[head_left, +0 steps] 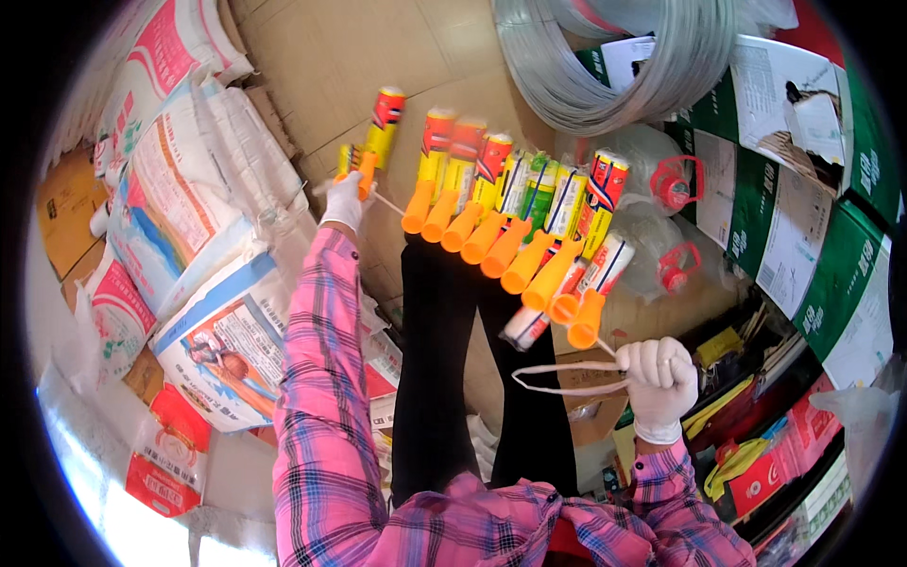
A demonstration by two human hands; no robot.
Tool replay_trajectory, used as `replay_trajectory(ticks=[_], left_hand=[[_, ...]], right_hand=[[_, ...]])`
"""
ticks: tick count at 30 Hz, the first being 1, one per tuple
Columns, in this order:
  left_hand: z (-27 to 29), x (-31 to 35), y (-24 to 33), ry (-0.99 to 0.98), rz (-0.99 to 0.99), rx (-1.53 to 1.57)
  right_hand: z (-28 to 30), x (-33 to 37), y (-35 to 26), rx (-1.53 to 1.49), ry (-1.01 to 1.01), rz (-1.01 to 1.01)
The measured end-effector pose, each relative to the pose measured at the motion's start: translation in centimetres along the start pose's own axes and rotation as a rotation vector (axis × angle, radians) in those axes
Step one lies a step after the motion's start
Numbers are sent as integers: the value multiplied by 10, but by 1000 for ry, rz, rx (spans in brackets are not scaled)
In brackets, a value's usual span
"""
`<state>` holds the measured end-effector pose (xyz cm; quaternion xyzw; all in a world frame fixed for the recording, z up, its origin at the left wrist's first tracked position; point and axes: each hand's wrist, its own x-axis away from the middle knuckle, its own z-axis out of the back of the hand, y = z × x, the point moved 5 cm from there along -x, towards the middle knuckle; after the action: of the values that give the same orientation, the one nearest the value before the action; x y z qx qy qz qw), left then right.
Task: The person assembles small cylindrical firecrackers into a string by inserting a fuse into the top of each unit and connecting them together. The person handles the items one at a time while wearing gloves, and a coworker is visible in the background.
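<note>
A row of what look like paint rollers, with orange handles (482,236) and red, yellow and green wrapped heads (539,194), hangs threaded on a pale cord (389,206) in front of my legs. My left hand (345,200), in a white glove, is closed on the cord's left end, against the orange handle (367,175) of another roller. At the lower right my gloved right hand (658,380) makes a fist round the other end. A loose loop of the cord (567,378) sticks out from it. Some rollers are blurred by motion.
Printed sacks (203,194) are piled on the left. A big coil of grey wire (614,85) lies at the far right, near clear plastic jugs with red handles (675,184). Green and white cartons (756,203) line the right side. Brown floor (321,61) shows between.
</note>
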<state>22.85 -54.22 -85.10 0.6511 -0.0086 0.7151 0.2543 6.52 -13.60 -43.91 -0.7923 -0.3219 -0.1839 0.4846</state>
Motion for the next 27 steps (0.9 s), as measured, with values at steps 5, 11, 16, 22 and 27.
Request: replay_trajectory(ticks=[5,11,16,22,27], left_hand=[[9,14,22,66,-324,161],[-87,156,-93,-652,380,-38],[-104,113,-120,-173,-97,116],[-69,60,-96,-240,-116,-132],[-104,96,-48,-181,93,-135]], right_hand=[[-21,-10,17,120,-33,13],[-13,-30,95,402,-2,-33],[-23,-19,96,627,-3,-148],[-43,10,55,674,-37,-175],[-50,35,29,505,-97,-26]])
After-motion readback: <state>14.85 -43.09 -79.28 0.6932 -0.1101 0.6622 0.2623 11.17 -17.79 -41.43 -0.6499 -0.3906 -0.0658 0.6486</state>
